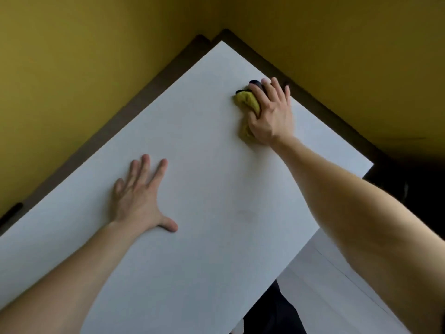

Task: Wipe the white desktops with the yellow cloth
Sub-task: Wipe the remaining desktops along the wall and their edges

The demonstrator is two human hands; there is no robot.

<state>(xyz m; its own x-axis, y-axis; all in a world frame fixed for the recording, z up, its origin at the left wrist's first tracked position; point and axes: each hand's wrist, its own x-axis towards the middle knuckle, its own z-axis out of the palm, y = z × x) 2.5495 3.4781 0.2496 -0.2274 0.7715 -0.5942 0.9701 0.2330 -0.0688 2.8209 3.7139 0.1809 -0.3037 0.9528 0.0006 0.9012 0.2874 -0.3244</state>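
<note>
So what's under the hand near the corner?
The yellow cloth, bunched up on the white desktop under the right hand. Something dark peeks out past the fingertips; the hand covers the rest.

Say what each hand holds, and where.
The right hand grips the bunched yellow cloth at its right side, thumb curled into it; the left hand lies flat on the white desktop, holding nothing.

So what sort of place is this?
Likely an office or study corner: a white desktop set into the angle of two mustard-yellow walls, a second white desktop lower right, the right hand gripping a yellow cloth.
</note>
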